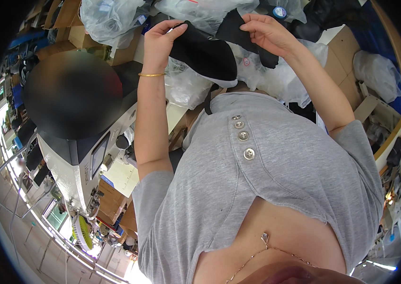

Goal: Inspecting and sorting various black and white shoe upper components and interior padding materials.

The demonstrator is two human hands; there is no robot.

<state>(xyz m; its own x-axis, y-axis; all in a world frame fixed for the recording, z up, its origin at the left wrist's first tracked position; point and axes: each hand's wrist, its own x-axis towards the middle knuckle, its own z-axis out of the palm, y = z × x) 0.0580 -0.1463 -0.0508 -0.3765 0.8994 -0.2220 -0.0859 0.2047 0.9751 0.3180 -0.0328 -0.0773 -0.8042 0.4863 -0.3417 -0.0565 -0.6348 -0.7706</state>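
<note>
My left hand (160, 40) pinches the upper corner of a black fabric piece (205, 54) between thumb and fingers. This piece hangs down with a rounded lower end and a pale edge. To its right, my right hand (269, 35) is closed on a second, smaller black fabric piece (234, 31); part of it hangs below the fingers. Both pieces are held up in front of my grey shirt. They come close together in the middle, and I cannot tell whether they are joined.
Clear plastic bags (110, 21) lie behind and below the hands. At left stands a white machine (65, 163), sewing-machine-like, beside a large dark round shape (72, 94). A cardboard box (345, 52) and another plastic bag (375, 73) are at right. A small blue-rimmed round item (279, 12) lies far back.
</note>
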